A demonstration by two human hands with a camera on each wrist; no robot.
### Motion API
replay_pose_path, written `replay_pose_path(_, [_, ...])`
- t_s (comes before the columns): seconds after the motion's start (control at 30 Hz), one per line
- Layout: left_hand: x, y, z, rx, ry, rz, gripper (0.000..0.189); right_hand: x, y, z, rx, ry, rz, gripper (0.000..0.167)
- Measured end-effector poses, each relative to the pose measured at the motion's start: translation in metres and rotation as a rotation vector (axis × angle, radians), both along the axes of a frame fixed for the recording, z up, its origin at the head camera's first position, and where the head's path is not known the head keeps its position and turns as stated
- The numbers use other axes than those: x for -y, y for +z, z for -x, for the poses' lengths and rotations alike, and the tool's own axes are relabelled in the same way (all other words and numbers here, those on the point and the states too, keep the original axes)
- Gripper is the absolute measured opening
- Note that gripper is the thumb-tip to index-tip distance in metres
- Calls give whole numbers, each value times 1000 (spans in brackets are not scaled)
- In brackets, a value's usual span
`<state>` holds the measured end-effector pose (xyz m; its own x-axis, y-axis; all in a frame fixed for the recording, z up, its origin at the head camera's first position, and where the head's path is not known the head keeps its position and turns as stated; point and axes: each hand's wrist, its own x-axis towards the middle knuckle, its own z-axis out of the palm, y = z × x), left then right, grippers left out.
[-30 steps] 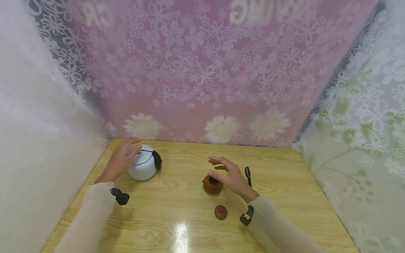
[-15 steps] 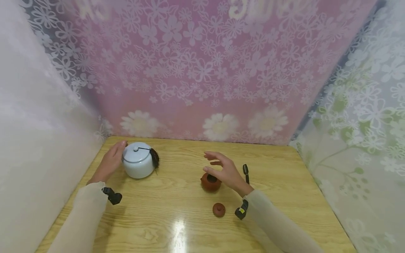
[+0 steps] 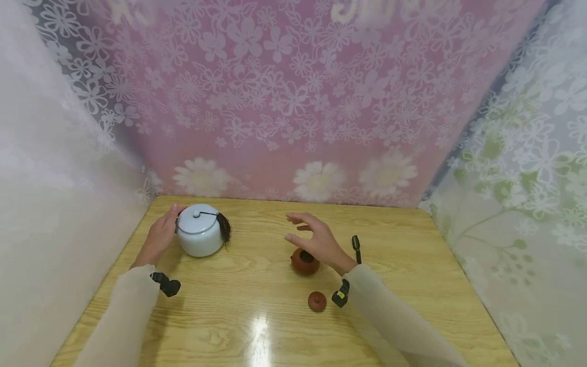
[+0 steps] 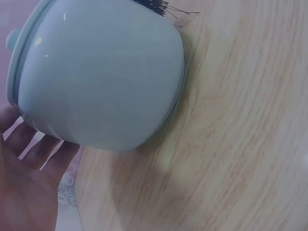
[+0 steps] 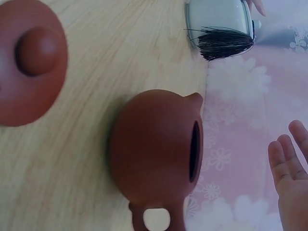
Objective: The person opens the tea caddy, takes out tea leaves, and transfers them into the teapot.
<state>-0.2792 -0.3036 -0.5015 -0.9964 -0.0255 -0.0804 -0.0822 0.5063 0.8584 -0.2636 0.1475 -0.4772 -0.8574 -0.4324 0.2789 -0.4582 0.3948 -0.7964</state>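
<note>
On left side of wood-grain table [image 3: 220,321], I see lidded porcelain jar [image 3: 200,238] with black tassel [image 3: 224,228]; left hand [image 3: 159,235] lies along its outer wall, fingers fairly straight, likely steadying rather than grasping. Farther right, clay teapot [image 3: 302,266] stands upright, mouth bare, teapot lid [image 3: 317,302] set nearer me, presumably freeing opening. Right hand [image 3: 320,243] hovers above teapot, loosely spread, holding nothing. Black scoop-like tool [image 3: 356,243] lies beyond, perhaps kept within reach.
</note>
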Motion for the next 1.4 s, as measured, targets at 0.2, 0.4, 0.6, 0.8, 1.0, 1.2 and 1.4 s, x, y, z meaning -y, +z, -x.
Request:
replay_pose_path(0.2, [-6, -4, -2, -44, -22, -32, 97, 5, 4, 7, -41, 6, -50, 56])
replay_pose_path(0.4, [-21, -3, -8, -38, -73, -56, 93, 13, 8, 8, -42, 32, -24, 57])
replay_pose_path(0.6, [-32, -4, -15, -30, -93, -28, 91, 27, 8, 11, -36, 32, -21, 56])
replay_pose_path(0.8, [-37, -5, -22, -21, -141, -69, 92, 44, 10, 14, -51, 49, -28, 55])
replay_pose_path(1.0, [-43, -8, -29, -74, -190, -93, 79, 63, 12, 17, -55, 82, -26, 54])
replay_pose_path(1.2, [-51, -11, -31, -103, -224, -103, 75, 81, 14, 20, -27, 92, -47, 55])
replay_pose_path(1.4, [-56, -13, -36, -99, -240, -71, 69, 97, 9, 24, -22, 128, -102, 57])
